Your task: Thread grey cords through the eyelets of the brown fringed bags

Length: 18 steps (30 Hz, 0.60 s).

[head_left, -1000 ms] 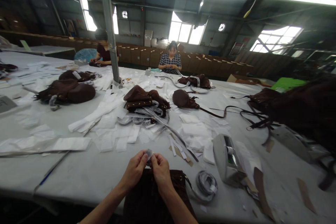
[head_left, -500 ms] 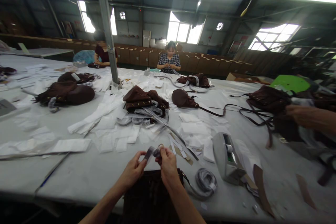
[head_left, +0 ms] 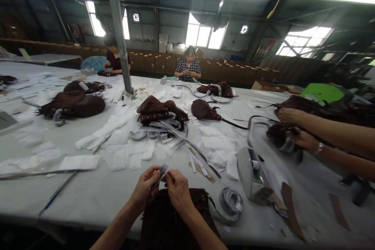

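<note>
grey strip [head_left: 161, 172] sits pinched between the left hand [head_left: 144, 186] and right hand [head_left: 177, 190], both closed on it just above the brown bag [head_left: 175, 222] at the near edge of the counter [head_left: 96, 199], seemingly mid-fitting, which calls for fine fingertip control.

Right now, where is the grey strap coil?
In the head view, the grey strap coil lies on the table, just right of the brown bag and left of the white dispenser.

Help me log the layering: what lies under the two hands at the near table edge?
A dark brown bag lies under the left hand and right hand, which pinch a grey strip. The right forearm hides part of it.
</note>
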Tool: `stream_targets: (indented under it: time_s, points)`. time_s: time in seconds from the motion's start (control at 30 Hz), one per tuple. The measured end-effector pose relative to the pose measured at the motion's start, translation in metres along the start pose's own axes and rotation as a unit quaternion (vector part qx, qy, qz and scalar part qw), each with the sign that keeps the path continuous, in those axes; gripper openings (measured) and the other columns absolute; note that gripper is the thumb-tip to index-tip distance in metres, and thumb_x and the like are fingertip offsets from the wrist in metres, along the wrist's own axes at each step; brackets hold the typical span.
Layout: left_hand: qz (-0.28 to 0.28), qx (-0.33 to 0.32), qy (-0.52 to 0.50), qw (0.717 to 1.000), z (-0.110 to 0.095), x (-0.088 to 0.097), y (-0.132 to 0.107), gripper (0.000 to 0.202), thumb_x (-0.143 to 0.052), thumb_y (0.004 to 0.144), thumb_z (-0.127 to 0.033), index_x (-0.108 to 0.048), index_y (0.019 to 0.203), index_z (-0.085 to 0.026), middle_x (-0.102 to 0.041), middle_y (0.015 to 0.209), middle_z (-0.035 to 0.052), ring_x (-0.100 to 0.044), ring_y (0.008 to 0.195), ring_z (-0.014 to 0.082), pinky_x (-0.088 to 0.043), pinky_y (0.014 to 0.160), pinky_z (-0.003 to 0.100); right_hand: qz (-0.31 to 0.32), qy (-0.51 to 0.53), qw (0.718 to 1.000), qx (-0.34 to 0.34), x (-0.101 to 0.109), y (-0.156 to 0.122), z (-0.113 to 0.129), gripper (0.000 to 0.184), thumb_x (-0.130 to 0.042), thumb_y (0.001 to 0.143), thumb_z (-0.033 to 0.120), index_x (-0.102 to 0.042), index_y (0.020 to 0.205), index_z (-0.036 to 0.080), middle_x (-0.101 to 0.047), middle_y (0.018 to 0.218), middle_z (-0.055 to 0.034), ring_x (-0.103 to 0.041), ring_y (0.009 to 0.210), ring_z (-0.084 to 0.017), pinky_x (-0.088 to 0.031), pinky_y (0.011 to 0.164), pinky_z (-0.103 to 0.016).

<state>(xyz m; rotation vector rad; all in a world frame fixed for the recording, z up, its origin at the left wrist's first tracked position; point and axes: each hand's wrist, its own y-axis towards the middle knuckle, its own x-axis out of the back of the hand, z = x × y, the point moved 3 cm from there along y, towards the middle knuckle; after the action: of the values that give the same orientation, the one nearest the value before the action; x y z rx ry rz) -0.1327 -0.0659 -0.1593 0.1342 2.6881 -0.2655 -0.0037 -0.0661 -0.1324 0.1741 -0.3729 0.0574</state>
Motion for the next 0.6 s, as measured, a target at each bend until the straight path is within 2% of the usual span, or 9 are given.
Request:
stream_targets:
  time_s: [0.1,0.2,0.3,0.43,0.53,0.6]
  points:
    - [0.011,-0.023,0.068,0.997,0.000,0.000,-0.003,0.036,-0.063,0.078,-0.047,-0.059,0.098,-0.018,-0.045,0.057,-0.0078,-0.029,0.037,0.0017,-0.021,0.036,0.015,-0.013,0.033,0.999,-0.030,0.000,0.002,-0.001,0.025,-0.052,0.083,0.030,-0.059,0.062,0.019,-0.055,0.061,0.0002,-0.052,0.058,-0.013,-0.036,0.056,-0.023]
    - [0.015,-0.058,0.156,0.986,-0.003,-0.001,-0.004,0.033,-0.062,0.079,-0.045,-0.060,0.097,-0.018,-0.038,0.057,-0.0084,-0.030,0.041,0.0034,-0.021,0.038,0.015,-0.017,0.071,0.995,-0.067,-0.001,0.003,-0.006,0.025,-0.055,0.079,0.029,-0.055,0.056,0.018,-0.050,0.053,0.0020,-0.045,0.052,-0.012,-0.032,0.050,-0.022]
    - [0.004,-0.090,0.219,0.971,-0.008,-0.003,-0.006,0.035,-0.062,0.079,-0.043,-0.058,0.103,-0.019,-0.037,0.058,-0.0085,-0.034,0.046,0.0056,-0.025,0.042,0.016,-0.001,0.119,0.988,-0.098,-0.005,0.004,-0.011,0.028,-0.054,0.079,0.036,-0.057,0.059,0.017,-0.046,0.048,0.0034,-0.040,0.045,-0.010,-0.029,0.044,-0.022]
    - [-0.014,-0.080,0.244,0.966,-0.011,-0.008,-0.009,0.039,-0.058,0.081,-0.045,-0.054,0.109,-0.018,-0.047,0.059,-0.0065,-0.042,0.049,0.0087,-0.033,0.047,0.018,0.000,0.188,0.975,-0.120,-0.008,0.004,-0.010,0.038,-0.053,0.079,0.050,-0.060,0.066,0.014,-0.047,0.050,0.0033,-0.038,0.045,-0.009,-0.030,0.044,-0.022]
    - [0.001,-0.099,0.270,0.958,-0.014,-0.012,-0.010,0.038,-0.054,0.083,-0.047,-0.060,0.104,-0.016,-0.062,0.072,0.0014,-0.055,0.062,0.0142,-0.042,0.058,0.023,-0.016,0.214,0.969,-0.121,-0.004,0.004,-0.007,0.038,-0.059,0.077,0.050,-0.060,0.065,0.014,-0.047,0.052,0.0040,-0.037,0.047,-0.008,-0.029,0.045,-0.021]
    - [0.009,-0.117,0.299,0.947,-0.016,-0.013,-0.009,0.036,-0.052,0.085,-0.047,-0.063,0.100,-0.016,-0.066,0.083,0.0045,-0.058,0.073,0.0168,-0.045,0.067,0.025,-0.029,0.229,0.965,-0.126,-0.001,0.004,-0.006,0.035,-0.064,0.074,0.047,-0.060,0.063,0.014,-0.046,0.050,0.0048,-0.035,0.048,-0.008,-0.027,0.045,-0.021]
